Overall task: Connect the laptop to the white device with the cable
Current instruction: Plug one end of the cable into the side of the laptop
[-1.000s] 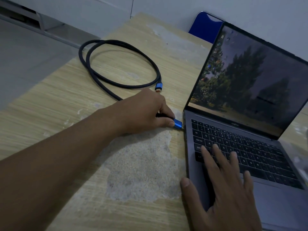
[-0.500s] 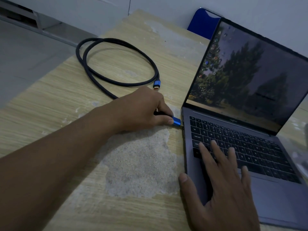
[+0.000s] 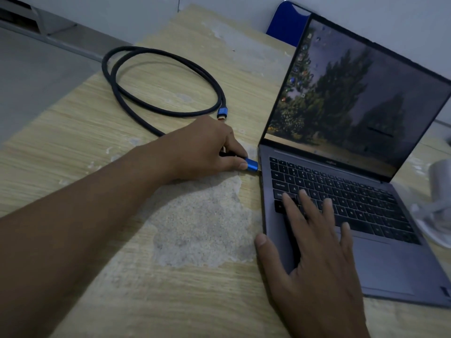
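Note:
An open grey laptop (image 3: pixel 380 259) sits on the right of the wooden table, its screen lit. A black braided cable (image 3: pixel 136 103) lies looped on the table to the left. My left hand (image 3: pixel 202 150) pinches the cable's blue plug (image 3: pixel 251 164), whose tip touches the laptop's left edge. The cable's other blue plug (image 3: pixel 222 112) lies loose just behind my left hand. My right hand (image 3: pixel 314 254) rests flat on the laptop's lower left corner, fingers spread over the keyboard. Part of a white device (image 3: pixel 439 191) shows at the right frame edge, blurred.
The wooden table (image 3: pixel 73 147) has a worn, rough patch (image 3: pixel 197 225) in front of my left hand. A blue chair back (image 3: pixel 285 23) stands behind the laptop. The table's left edge drops to a grey floor (image 3: pixel 36 76).
Both hands hold the same positions. The plug stays pressed at the laptop's left edge. The view has shifted slightly, and the white device has come into sight at the right.

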Demonstrator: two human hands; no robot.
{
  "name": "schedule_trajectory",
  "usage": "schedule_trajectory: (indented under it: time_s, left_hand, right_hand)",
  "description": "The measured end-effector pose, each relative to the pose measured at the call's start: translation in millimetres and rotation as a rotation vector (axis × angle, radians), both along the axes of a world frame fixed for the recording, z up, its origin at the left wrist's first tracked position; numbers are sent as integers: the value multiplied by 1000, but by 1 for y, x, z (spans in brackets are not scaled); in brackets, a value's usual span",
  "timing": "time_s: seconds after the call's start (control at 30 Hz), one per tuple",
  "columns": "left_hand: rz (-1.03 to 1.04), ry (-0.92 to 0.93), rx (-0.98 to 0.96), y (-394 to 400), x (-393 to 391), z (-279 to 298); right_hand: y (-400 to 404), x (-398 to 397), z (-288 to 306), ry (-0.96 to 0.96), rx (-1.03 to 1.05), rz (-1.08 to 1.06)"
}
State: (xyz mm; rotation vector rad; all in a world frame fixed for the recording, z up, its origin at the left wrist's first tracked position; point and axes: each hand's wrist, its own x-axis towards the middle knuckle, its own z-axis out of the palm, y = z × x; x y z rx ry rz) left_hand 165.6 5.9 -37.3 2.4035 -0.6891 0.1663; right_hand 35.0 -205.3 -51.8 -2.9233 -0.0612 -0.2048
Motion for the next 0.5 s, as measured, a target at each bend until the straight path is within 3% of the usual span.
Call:
schedule_trajectory:
  time_s: [0.5]
  left_hand:
    - [-12,43,-55,1,2,0]
  right_hand:
    - [0,3,-3,-25,-7,4]
